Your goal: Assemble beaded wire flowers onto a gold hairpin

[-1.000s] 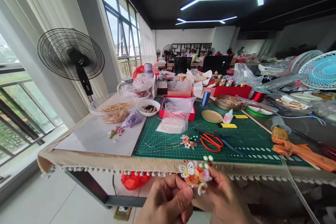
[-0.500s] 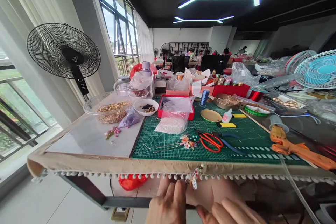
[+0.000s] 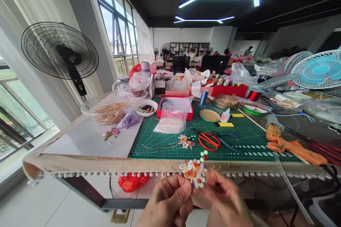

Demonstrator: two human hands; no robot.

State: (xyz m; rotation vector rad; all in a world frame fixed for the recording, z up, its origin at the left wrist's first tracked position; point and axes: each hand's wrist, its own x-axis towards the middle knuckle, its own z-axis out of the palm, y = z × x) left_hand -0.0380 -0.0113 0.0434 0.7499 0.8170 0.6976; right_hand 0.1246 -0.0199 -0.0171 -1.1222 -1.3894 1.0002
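Busy craft workshop, green cutting mat just beyond fingertips. Left hand & right hand both pinch a beaded flower ornament between them; looks light, fragile w/ thin wire, so grip at base.

Both wrists run off the bottom edge; the left hand and right hand cover the flower ornament's stem (grip hidden). Distant people are too small to tell.
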